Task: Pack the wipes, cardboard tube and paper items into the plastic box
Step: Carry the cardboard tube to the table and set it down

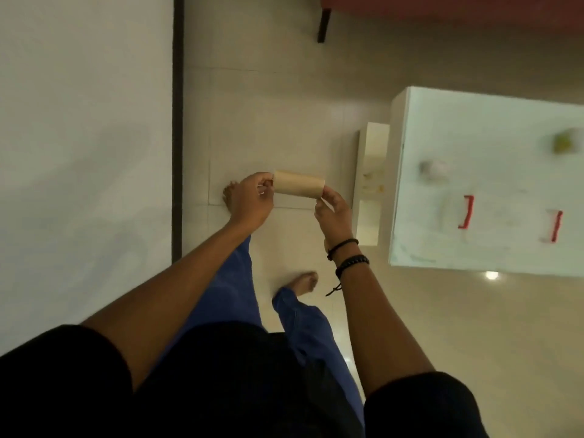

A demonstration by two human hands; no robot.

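A tan cardboard tube [298, 183] lies level in the air above the tiled floor, held at both ends. My left hand [251, 197] pinches its left end and my right hand [333, 213] grips its right end. On the white table [442, 128] at the right, blurred by motion, stands a clear plastic box with red latches [466, 211]. A crumpled white paper item [434, 168] and a yellow-green object [564, 143] lie farther back on the table.
A white low shelf [371, 184] stands against the table's left side. A white wall with a dark edge strip [178, 121] runs along the left. A dark furniture leg [324, 25] is at the top. My bare feet are on the floor.
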